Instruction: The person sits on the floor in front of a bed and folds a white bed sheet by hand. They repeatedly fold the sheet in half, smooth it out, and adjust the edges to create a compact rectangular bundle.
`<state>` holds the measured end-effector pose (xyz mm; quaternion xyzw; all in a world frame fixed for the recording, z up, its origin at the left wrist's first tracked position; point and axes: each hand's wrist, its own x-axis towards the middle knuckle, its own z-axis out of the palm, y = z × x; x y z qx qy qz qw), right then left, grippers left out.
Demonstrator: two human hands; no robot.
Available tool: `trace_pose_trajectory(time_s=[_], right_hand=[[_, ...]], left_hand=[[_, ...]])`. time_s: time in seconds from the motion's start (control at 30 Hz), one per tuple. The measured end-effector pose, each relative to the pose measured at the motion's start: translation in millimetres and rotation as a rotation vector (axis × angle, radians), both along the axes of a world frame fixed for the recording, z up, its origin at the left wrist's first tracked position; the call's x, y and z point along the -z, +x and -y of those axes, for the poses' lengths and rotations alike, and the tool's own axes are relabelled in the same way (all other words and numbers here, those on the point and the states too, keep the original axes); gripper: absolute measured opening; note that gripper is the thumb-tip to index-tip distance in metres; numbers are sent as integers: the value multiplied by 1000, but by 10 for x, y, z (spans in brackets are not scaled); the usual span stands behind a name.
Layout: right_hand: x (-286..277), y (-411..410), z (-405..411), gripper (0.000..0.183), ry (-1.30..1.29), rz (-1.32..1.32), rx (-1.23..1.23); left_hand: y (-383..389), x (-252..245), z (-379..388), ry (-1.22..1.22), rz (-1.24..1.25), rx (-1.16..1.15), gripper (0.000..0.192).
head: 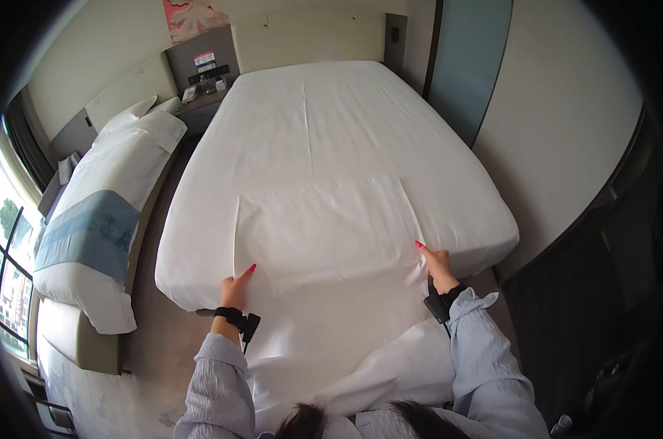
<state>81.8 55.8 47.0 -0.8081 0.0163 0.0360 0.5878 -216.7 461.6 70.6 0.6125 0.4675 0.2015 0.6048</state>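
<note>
A white cloth (331, 236), perhaps a folded sheet or a pillowcase, lies partly on the foot of a large bed and hangs down in front of me. My left hand (236, 290) grips its left edge, thumb on top. At the right edge, my right hand (439, 266) pinches the cloth, thumb pointing up the bed. Beneath it a white fitted cover (353, 126) with a lengthwise crease spreads over the mattress. The lower part of the cloth is bunched against my body. Fingers under the cloth are hidden. Black straps sit on both wrists.
A narrower bed with a blue runner (92, 233) stands at the left by a window (7, 263). Between the beds, a nightstand (202, 101) holds a telephone (189, 93). A wall (562, 120) rises close on the right.
</note>
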Motion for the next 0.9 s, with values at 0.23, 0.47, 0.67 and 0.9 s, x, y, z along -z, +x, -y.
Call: trace_pose_trajectory(time_s=[0.23, 0.47, 0.67, 0.9], right_hand=[[-397, 30, -143, 46, 232, -458, -372], [-935, -655, -140, 34, 114, 352, -525], [-1701, -1741, 957, 25, 448, 206, -520], [-1916, -2159, 1404, 36, 411, 502, -438]], left_hand=[[54, -652, 237, 8, 126, 302, 30], [-445, -1081, 705, 235, 271, 337, 23], [-1665, -1546, 926, 139, 461, 214, 18], [-2068, -1881, 1124, 157, 425, 325, 15]])
